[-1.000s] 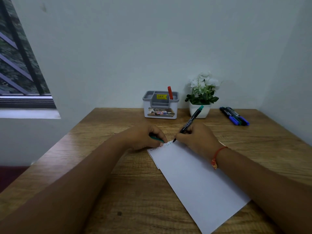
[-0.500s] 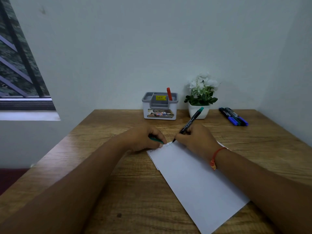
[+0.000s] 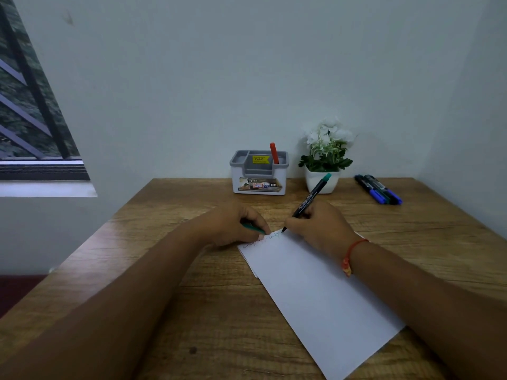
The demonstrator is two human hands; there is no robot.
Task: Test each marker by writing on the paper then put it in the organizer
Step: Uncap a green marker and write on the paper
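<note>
Just right of the frame's centre, the right hand [image 3: 321,229] pinches a black marker [image 3: 311,200] between its curled fingers and thumb. The marker slants up and to the right, its green end in front of the plant pot, and its tip touches the top edge of the paper [image 3: 315,297]. The paper is a white sheet lying at an angle on the wooden desk [image 3: 425,242], running from the centre down toward the lower right. Small scribbles [image 3: 274,236] sit along its top edge beside the tip. The left hand [image 3: 233,226], just left of centre, has its fingers curled round a green cap [image 3: 253,229], and its fingertips rest on the paper's upper left corner. A red thread bracelet [image 3: 352,253] circles the right wrist. At the back of the desk, against the wall, stands the white and grey organizer [image 3: 259,174]. A red marker [image 3: 274,153] stands in a compartment on the organizer's right side, leaning slightly. Just to the right of it is a white pot of white flowers [image 3: 325,157]. Further right, well apart from the hands, spare markers [image 3: 378,189] lie side by side on the desk. A barred window [image 3: 30,105] fills the upper left of the frame.
</note>
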